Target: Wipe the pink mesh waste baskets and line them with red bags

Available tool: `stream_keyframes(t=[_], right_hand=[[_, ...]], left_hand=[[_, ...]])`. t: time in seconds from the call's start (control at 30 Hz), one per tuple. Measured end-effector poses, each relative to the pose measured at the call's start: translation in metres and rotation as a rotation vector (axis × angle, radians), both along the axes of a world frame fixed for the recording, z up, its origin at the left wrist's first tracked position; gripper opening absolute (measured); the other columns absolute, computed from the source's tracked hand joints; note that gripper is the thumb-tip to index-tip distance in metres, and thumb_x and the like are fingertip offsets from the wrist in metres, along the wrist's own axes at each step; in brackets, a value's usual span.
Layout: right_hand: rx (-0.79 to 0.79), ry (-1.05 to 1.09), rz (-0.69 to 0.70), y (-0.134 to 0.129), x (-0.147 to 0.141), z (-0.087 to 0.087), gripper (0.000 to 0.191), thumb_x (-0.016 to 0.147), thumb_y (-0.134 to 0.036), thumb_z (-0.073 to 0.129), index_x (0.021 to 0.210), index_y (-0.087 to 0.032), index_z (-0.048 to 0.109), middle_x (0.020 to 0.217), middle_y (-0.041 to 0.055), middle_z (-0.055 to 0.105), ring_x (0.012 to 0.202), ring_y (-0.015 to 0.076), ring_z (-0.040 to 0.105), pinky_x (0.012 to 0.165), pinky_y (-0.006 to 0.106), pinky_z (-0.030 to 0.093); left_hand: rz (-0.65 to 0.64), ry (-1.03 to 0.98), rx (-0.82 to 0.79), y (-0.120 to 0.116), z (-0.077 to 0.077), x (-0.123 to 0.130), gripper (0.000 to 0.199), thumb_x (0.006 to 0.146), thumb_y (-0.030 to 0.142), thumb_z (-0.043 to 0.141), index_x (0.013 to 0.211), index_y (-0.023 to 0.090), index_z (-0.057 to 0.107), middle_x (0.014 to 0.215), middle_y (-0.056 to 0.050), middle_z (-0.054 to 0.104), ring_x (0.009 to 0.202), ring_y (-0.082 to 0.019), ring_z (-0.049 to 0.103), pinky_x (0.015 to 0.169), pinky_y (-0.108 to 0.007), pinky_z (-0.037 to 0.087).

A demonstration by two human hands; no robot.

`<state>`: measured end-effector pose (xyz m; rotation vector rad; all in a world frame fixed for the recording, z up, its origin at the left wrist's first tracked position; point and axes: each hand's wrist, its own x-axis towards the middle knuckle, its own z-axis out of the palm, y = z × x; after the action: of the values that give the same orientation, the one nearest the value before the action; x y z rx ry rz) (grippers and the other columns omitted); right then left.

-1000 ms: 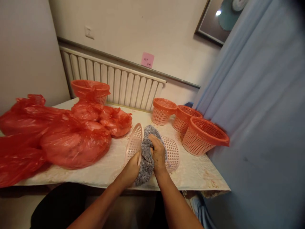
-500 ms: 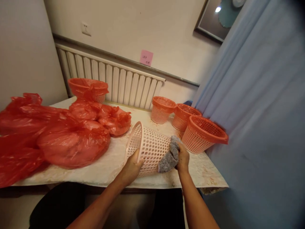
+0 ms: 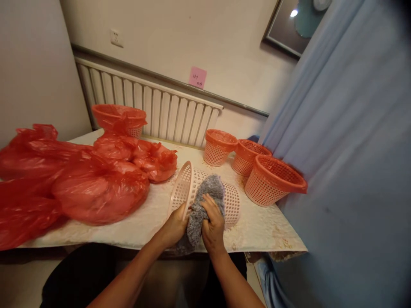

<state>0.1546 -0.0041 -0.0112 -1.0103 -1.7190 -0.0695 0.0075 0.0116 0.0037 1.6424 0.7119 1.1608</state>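
Observation:
A pale pink perforated plastic basket (image 3: 231, 201) lies on its side near the table's front edge, its open mouth facing left. My left hand (image 3: 175, 226) grips its rim at the lower side, thumb outside. A grey cloth (image 3: 210, 186) is draped over the basket's side. My right hand (image 3: 213, 224) is closed on this cloth and presses it against the basket wall near the rim. The cloth's lower end hangs down between my two hands, and part of the basket is hidden behind it.
Several filled red plastic bags (image 3: 99, 192) cover the table's left side, with a red-lined basket (image 3: 120, 115) behind them. Three more red-lined baskets (image 3: 272, 182) stand at the right by a blue curtain (image 3: 337, 171). A radiator (image 3: 154, 105) runs behind the cloth-covered table (image 3: 263, 235).
My right hand has moved left with the grey cloth, from the basket's base end to near its rim. My left hand still grips the rim.

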Motion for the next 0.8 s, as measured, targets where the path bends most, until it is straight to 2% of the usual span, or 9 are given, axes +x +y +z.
stream_keyframes(t=[0.1, 0.23, 0.4, 0.5, 0.63, 0.8], right_hand=[[0.002, -0.040, 0.088, 0.010, -0.012, 0.022, 0.065, 0.061, -0.001, 0.034, 0.116, -0.019, 0.062, 0.133, 0.0058, 0.057, 0.132, 0.0191, 0.046, 0.112, 0.046, 0.035], [-0.030, -0.054, 0.099, 0.028, -0.014, 0.042, 0.065, 0.061, -0.001, 0.035, 0.116, -0.020, 0.062, 0.130, 0.0051, 0.060, 0.128, 0.0176, 0.050, 0.111, 0.042, 0.037], [-0.052, -0.027, 0.046, 0.046, -0.010, 0.056, 0.058, 0.066, -0.003, 0.038, 0.115, -0.019, 0.065, 0.125, 0.0054, 0.064, 0.120, 0.0181, 0.056, 0.107, 0.039, 0.041], [-0.080, -0.007, -0.001, 0.051, -0.011, 0.059, 0.054, 0.071, -0.005, 0.040, 0.116, -0.021, 0.065, 0.122, 0.0038, 0.065, 0.116, 0.0186, 0.058, 0.105, 0.039, 0.043], [-0.058, 0.009, -0.018, 0.050, -0.015, 0.052, 0.051, 0.073, -0.007, 0.041, 0.116, -0.020, 0.066, 0.123, 0.0049, 0.065, 0.118, 0.0194, 0.057, 0.106, 0.041, 0.042], [-0.042, -0.006, -0.010, 0.051, -0.012, 0.049, 0.050, 0.074, -0.008, 0.040, 0.116, -0.017, 0.065, 0.123, 0.0070, 0.065, 0.119, 0.0190, 0.057, 0.106, 0.039, 0.042]], left_hand=[[-0.013, -0.039, 0.012, -0.005, -0.002, -0.002, 0.041, 0.087, 0.026, 0.053, 0.127, 0.015, 0.053, 0.128, -0.010, 0.062, 0.115, -0.025, 0.057, 0.102, -0.038, 0.045], [0.029, -0.012, -0.024, -0.012, 0.000, -0.005, 0.042, 0.085, 0.021, 0.053, 0.127, 0.015, 0.054, 0.123, -0.010, 0.065, 0.116, -0.026, 0.056, 0.101, -0.039, 0.046], [0.021, 0.000, -0.003, -0.024, -0.010, -0.008, 0.041, 0.086, 0.018, 0.053, 0.126, 0.018, 0.057, 0.121, -0.009, 0.066, 0.118, -0.027, 0.056, 0.103, -0.040, 0.044], [0.003, 0.003, -0.022, -0.033, -0.015, -0.012, 0.037, 0.085, 0.021, 0.057, 0.122, 0.018, 0.061, 0.116, -0.008, 0.069, 0.116, -0.029, 0.057, 0.103, -0.041, 0.044], [-0.048, 0.022, -0.087, -0.030, -0.003, -0.014, 0.035, 0.084, 0.023, 0.058, 0.118, 0.016, 0.063, 0.111, -0.008, 0.071, 0.111, -0.029, 0.060, 0.097, -0.040, 0.048], [0.084, -0.048, -0.123, -0.011, 0.022, 0.001, 0.037, 0.081, 0.020, 0.055, 0.117, 0.013, 0.061, 0.111, -0.009, 0.070, 0.106, -0.027, 0.062, 0.097, -0.040, 0.048]])
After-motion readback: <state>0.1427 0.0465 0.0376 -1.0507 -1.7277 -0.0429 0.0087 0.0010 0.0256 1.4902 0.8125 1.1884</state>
